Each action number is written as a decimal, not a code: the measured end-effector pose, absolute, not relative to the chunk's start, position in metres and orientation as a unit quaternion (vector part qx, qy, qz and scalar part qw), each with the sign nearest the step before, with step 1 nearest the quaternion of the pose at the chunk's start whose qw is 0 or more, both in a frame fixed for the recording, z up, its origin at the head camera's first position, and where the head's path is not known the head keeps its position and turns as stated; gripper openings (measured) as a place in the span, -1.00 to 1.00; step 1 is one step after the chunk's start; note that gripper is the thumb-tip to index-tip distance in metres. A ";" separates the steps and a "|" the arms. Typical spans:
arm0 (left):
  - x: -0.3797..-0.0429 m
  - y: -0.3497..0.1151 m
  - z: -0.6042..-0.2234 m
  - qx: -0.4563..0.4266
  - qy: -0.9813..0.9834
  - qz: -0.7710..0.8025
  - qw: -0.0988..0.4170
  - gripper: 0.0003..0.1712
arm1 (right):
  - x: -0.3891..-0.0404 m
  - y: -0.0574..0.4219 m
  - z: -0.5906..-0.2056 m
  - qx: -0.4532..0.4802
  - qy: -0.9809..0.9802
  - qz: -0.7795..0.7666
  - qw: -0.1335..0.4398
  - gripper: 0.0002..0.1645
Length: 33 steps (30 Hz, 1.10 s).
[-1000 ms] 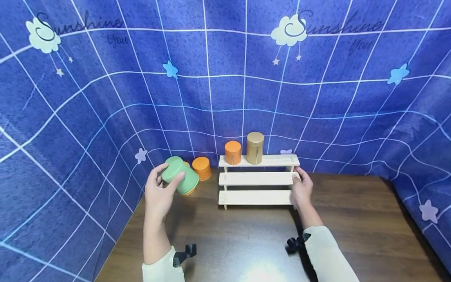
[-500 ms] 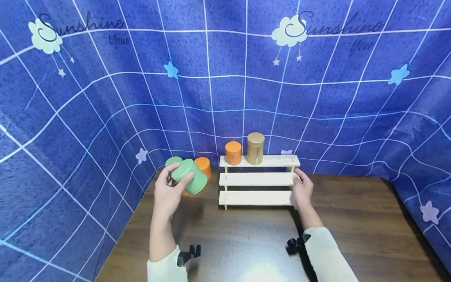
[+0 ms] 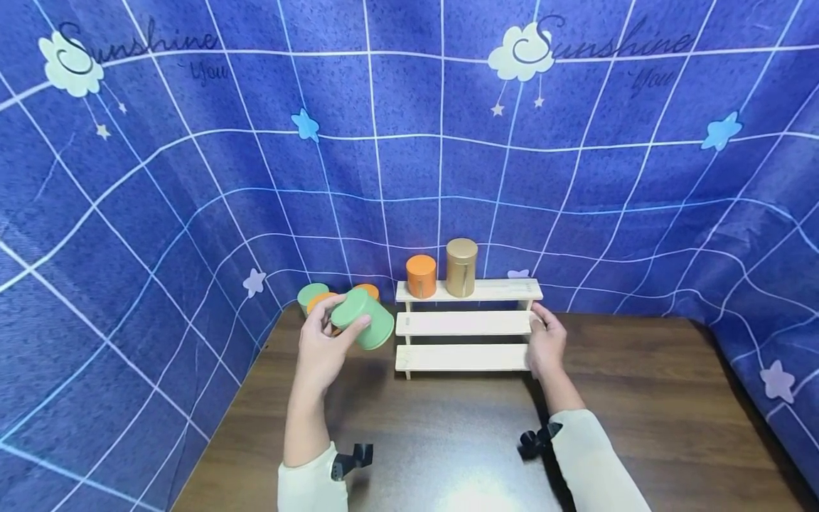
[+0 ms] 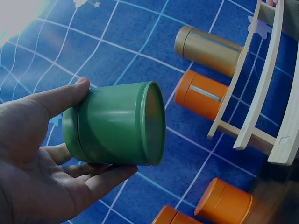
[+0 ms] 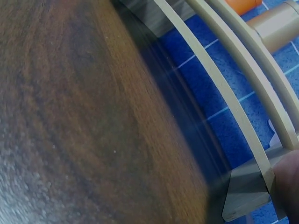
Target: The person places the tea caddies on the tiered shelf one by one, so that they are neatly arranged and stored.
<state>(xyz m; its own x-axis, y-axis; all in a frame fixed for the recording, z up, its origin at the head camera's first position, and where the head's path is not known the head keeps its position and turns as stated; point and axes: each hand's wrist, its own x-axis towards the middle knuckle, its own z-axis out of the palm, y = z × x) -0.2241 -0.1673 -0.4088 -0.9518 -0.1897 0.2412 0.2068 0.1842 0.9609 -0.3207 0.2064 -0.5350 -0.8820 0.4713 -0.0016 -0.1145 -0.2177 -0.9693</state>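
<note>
My left hand (image 3: 325, 352) holds a green lidded canister (image 3: 365, 318) tilted in the air, left of a three-tier wooden display shelf (image 3: 467, 323). In the left wrist view, thumb and fingers lie around the lidded end of the green canister (image 4: 114, 123), and its base faces the shelf. My right hand (image 3: 547, 345) grips the right end of the shelf, by its middle and lower tiers; only a bit of that hand shows in the right wrist view. On the top tier stand an orange canister (image 3: 421, 277) and, to its right, a taller gold canister (image 3: 461, 268).
Behind my left hand, another green canister (image 3: 311, 294) and two orange ones, including the rear orange canister (image 3: 368, 290), stand on the brown wooden table (image 3: 435, 434), partly hidden. A blue gridded curtain (image 3: 409, 171) rises behind and at the sides.
My left hand has carried the green canister to the right, nearer the shelf, uncovering more of the canisters at the left. My right hand has stayed at the shelf's end.
</note>
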 end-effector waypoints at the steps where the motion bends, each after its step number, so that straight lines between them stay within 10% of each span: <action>1: -0.224 -0.166 -0.409 -0.007 -0.755 -0.638 0.154 -0.27 | -0.321 0.206 -0.535 -0.150 -0.597 0.765 0.191 -0.50; 33: -0.226 -0.129 -0.406 -0.087 -0.741 -0.653 0.130 -0.30 | -0.321 0.205 -0.535 -0.149 -0.577 0.775 0.212 -0.54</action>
